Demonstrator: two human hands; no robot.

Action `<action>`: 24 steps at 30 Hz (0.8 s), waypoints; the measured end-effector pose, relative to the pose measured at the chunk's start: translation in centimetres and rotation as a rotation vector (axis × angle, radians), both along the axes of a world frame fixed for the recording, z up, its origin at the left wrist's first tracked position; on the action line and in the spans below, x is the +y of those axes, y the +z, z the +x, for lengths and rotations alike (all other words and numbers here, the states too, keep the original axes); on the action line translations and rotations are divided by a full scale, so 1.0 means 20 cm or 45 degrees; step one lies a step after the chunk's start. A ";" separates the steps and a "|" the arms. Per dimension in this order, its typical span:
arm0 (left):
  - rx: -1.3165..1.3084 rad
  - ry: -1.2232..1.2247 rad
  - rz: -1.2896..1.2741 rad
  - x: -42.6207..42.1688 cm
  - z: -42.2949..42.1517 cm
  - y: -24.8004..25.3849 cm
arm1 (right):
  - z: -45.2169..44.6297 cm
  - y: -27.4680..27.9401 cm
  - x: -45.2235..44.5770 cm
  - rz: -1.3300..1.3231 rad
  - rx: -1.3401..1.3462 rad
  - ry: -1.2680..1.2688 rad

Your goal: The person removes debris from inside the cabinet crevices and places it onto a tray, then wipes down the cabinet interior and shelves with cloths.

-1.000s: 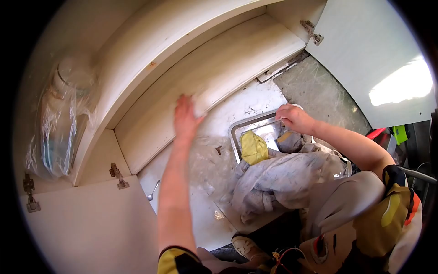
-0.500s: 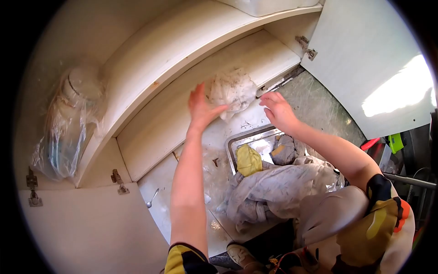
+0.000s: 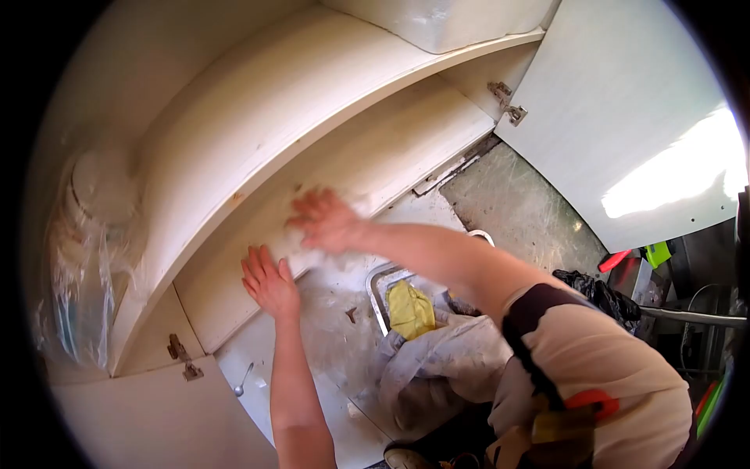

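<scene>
My left hand [image 3: 270, 283] rests at the front of the low cabinet shelf, fingers stretched out and apart, with nothing in it. To its right, my right hand [image 3: 323, 221] is smeared by motion over the same shelf, its fingers spread. A whitish crumpled cloth or bag [image 3: 314, 259] shows as a blur under and beside my right hand. Whether the fingers grip any of it is not visible. The pale shelf board [image 3: 398, 148] carries small dark specks.
Below lie a metal tray [image 3: 380, 285], a yellow cloth [image 3: 410, 309], a grey-white cloth bundle [image 3: 445, 356] and a spoon [image 3: 242, 383]. Cabinet doors stand open at left [image 3: 148, 414] and right [image 3: 601, 117]. A clear plastic bag [image 3: 86, 273] holds a container on the upper left.
Both hands have moved left along the shelf, the right arm now reaching across. The whitish crumpled thing, earlier between the hands, has shifted left under my right hand. The view has shifted too.
</scene>
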State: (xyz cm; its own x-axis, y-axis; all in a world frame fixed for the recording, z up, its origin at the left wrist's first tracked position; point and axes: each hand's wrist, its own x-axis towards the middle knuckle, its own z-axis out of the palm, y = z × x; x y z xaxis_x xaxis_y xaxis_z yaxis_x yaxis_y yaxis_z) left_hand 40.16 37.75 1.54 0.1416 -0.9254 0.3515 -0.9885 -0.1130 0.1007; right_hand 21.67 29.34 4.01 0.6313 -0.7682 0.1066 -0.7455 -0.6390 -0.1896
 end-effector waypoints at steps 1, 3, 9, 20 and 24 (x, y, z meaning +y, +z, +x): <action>-0.003 0.024 0.044 0.00 0.00 0.01 | 0.07 0.00 0.01 0.045 -0.017 0.082; -0.003 0.029 0.039 0.00 0.01 0.01 | 0.06 0.00 -0.06 0.011 -0.012 0.127; -0.029 0.026 -0.049 -0.01 -0.01 0.02 | -0.39 0.18 -0.51 0.141 0.168 -0.429; -0.052 0.001 0.003 -0.02 0.00 -0.02 | -0.30 -0.05 -0.66 -0.202 0.077 -0.636; -0.067 -0.019 0.066 0.00 0.02 -0.01 | -0.42 0.02 -0.62 -0.037 0.094 -0.353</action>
State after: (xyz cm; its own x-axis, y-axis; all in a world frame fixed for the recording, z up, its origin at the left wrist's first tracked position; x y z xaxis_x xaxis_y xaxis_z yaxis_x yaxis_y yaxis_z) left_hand 40.62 37.69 1.29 0.1101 -0.9444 0.3097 -0.9939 -0.1018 0.0431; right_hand 13.30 17.02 4.48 0.4044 -0.9098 0.0930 -0.9036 -0.4132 -0.1128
